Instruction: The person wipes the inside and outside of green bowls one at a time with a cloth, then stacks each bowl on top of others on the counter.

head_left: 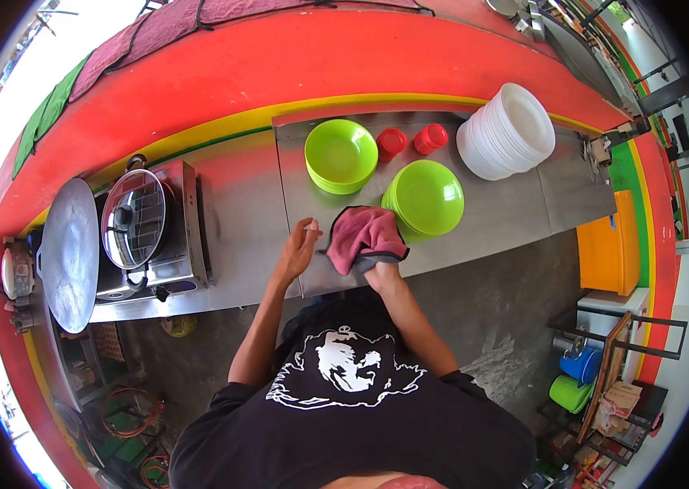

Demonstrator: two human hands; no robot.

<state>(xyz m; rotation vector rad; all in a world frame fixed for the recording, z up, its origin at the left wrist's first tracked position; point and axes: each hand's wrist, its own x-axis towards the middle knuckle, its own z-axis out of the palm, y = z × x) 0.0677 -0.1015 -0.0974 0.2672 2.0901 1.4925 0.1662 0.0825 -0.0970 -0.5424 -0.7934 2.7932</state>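
Observation:
A pink cloth [363, 235] with a dark edge hangs over my right hand [382, 275], whose fingers are hidden beneath it. My left hand [301, 244] is raised just left of the cloth, over the steel counter [247, 191], its fingers curled loosely and apart with nothing between them. Right beside the cloth stands a stack of green bowls [429, 198]. Behind it, to the left, is a second stack of green bowls [340, 155]. Two red containers, one on the left [392, 143] and one on the right [431, 138], stand behind the bowls.
White bowls [507, 134] form a tall, leaning stack at the right. On the left, a lidded pan [134, 218] sits on a gas stove [185, 236], beside a large metal wok [71, 255]. A red ledge [320, 61] runs behind the counter. An orange container [608, 244] stands past its right end.

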